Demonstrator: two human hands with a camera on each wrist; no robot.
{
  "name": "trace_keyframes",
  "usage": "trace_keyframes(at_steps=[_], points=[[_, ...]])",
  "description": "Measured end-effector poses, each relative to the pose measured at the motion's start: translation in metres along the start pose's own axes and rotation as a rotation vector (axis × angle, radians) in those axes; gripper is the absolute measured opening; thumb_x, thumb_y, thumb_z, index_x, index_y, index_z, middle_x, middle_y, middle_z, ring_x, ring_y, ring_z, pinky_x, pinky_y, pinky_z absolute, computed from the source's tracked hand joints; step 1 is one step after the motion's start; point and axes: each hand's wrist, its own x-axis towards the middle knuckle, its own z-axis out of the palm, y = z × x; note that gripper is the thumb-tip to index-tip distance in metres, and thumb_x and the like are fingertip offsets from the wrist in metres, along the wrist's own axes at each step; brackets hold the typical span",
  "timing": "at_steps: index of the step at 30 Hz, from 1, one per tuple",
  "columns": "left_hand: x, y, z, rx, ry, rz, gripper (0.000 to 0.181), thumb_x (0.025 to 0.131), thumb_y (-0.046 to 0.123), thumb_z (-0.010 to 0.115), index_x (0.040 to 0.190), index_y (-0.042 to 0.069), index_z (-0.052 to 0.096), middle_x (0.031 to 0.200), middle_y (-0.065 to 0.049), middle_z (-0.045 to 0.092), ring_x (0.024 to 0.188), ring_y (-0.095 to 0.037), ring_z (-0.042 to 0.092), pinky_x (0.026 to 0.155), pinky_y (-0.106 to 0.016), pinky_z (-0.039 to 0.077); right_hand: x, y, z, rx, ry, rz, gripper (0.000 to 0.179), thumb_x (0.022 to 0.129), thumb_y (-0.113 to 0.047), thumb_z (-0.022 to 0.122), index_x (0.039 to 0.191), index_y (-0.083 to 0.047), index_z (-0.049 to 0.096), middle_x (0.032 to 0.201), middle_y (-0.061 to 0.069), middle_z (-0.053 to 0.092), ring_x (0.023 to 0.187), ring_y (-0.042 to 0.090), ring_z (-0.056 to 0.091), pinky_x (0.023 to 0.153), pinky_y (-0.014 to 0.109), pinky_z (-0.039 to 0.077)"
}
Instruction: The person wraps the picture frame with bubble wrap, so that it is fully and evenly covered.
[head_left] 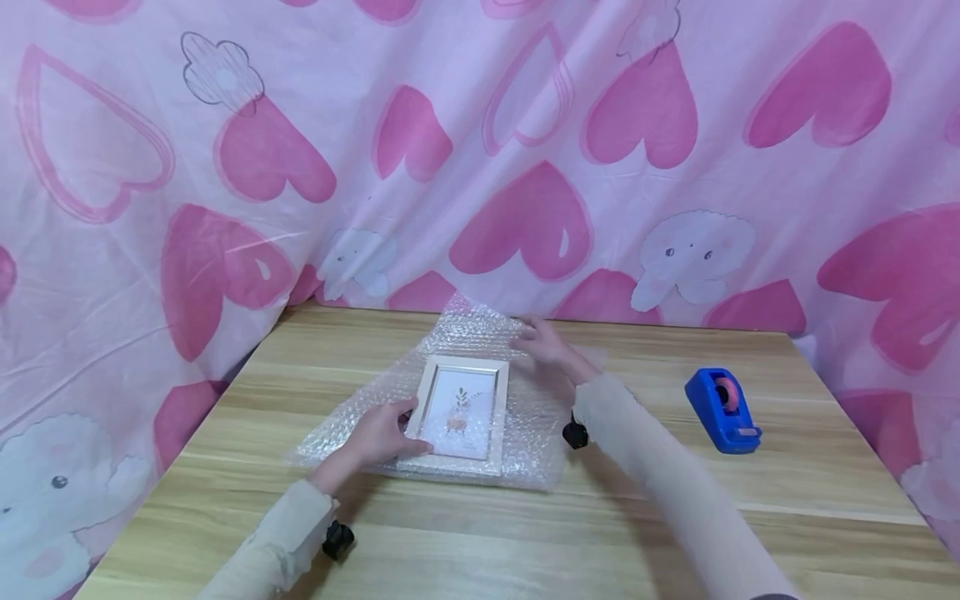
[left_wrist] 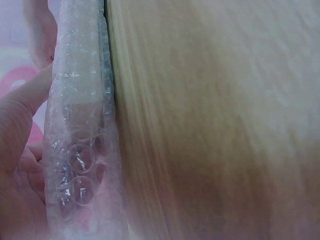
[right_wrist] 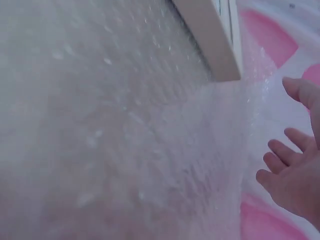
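A pale-bordered picture frame point(head_left: 459, 408) with a small plant-like print lies face up on a sheet of bubble wrap point(head_left: 476, 331). My left hand point(head_left: 378, 432) grips the frame's left side, its thumb over the lower left corner. In the left wrist view the bubble wrap point(left_wrist: 82, 160) stands along the edge beside my thumb. Past the frame's upper right corner, my right hand point(head_left: 552, 350) hovers by the wrap with its fingers spread and loosely bent. The right wrist view shows that hand point(right_wrist: 295, 167) apart from the wrap point(right_wrist: 115, 135), holding nothing, with a frame corner point(right_wrist: 217, 47) above.
To the right on the wooden table point(head_left: 637, 533) stands a blue tape dispenser point(head_left: 723, 411) with a pink roll. A pink heart-patterned cloth point(head_left: 480, 125) hangs behind the table and along its sides. The wrap's far corner reaches towards the back edge.
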Motion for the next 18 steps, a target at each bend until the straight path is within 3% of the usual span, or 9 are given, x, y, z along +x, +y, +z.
trace_keyframes(at_steps=[4, 6, 12, 13, 16, 18], points=[[0.0, 0.0, 0.0, 0.003, 0.008, -0.002, 0.086, 0.057, 0.04, 0.082, 0.123, -0.006, 0.052, 0.112, -0.018, 0.062, 0.099, -0.027, 0.06, 0.086, -0.039, 0.048, 0.006, 0.005, 0.001, 0.041, -0.015, 0.059, 0.07, 0.088, -0.017, 0.059, 0.143, -0.007, 0.017, 0.142, 0.023, 0.028, 0.129, 0.037, 0.029, 0.103, 0.05, 0.03], [0.0, 0.0, 0.001, 0.003, 0.009, -0.003, 0.086, 0.057, 0.041, 0.082, 0.123, -0.006, 0.051, 0.11, -0.017, 0.063, 0.095, -0.025, 0.061, 0.084, -0.038, 0.049, 0.008, 0.008, 0.003, 0.134, -0.009, 0.112, 0.073, 0.087, -0.015, 0.059, 0.145, -0.011, 0.015, 0.143, 0.021, 0.026, 0.129, 0.036, 0.028, 0.103, 0.049, 0.03], [0.0, -0.001, 0.0, 0.004, 0.007, -0.017, 0.087, 0.056, 0.042, 0.082, 0.124, -0.004, 0.051, 0.109, -0.016, 0.064, 0.093, -0.023, 0.061, 0.083, -0.037, 0.05, 0.016, 0.017, 0.01, 0.209, 0.038, 0.127, 0.077, 0.083, -0.01, 0.062, 0.145, -0.012, 0.015, 0.141, 0.021, 0.027, 0.128, 0.036, 0.03, 0.1, 0.044, 0.037], [0.0, -0.001, 0.0, 0.006, 0.011, -0.015, 0.087, 0.056, 0.042, 0.082, 0.123, -0.005, 0.051, 0.11, -0.016, 0.063, 0.093, -0.023, 0.061, 0.083, -0.038, 0.05, 0.017, 0.017, 0.011, 0.157, 0.054, 0.109, 0.078, 0.082, -0.011, 0.063, 0.145, -0.01, 0.016, 0.141, 0.022, 0.029, 0.127, 0.036, 0.031, 0.1, 0.043, 0.037], [0.0, -0.001, 0.001, 0.006, 0.014, -0.01, 0.086, 0.057, 0.041, 0.082, 0.123, -0.005, 0.052, 0.112, -0.017, 0.062, 0.096, -0.025, 0.06, 0.085, -0.038, 0.049, 0.021, 0.018, 0.014, 0.157, 0.058, 0.093, 0.074, 0.079, -0.007, 0.064, 0.142, -0.006, 0.025, 0.137, 0.021, 0.037, 0.123, 0.035, 0.038, 0.097, 0.04, 0.041], [0.0, 0.0, 0.001, 0.005, 0.017, -0.002, 0.086, 0.057, 0.041, 0.082, 0.123, -0.005, 0.052, 0.113, -0.018, 0.062, 0.098, -0.026, 0.06, 0.085, -0.039, 0.049, 0.023, 0.019, 0.014, 0.036, 0.081, 0.046, 0.07, 0.078, -0.008, 0.066, 0.138, -0.001, 0.031, 0.132, 0.022, 0.043, 0.119, 0.035, 0.043, 0.097, 0.041, 0.04]])
